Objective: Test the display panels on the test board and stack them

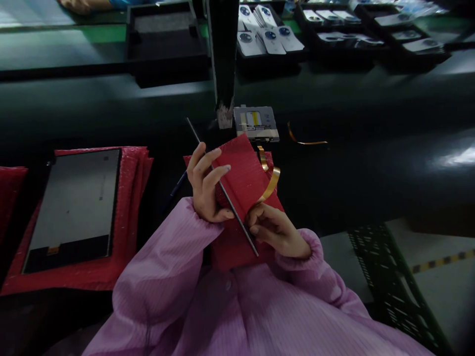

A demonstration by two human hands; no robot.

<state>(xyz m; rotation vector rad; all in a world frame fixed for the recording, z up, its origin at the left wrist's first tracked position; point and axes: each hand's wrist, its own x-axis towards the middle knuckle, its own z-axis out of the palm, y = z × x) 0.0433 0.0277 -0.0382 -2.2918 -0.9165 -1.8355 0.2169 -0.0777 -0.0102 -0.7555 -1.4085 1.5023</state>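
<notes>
A thin display panel is seen edge-on, as a slim grey line from upper left to lower right. My left hand is closed round it, together with a red bubble-wrap pouch. Near the panel's lower end my right hand is closed, pinching the panel and pouch. A gold flex ribbon curls out over the pouch between my hands. Both sleeves are pink.
Another panel lies flat on a stack of red pouches at left. A small metal-backed module and a loose gold ribbon lie on the dark bench. Black trays with white parts stand behind. A dark post rises centre.
</notes>
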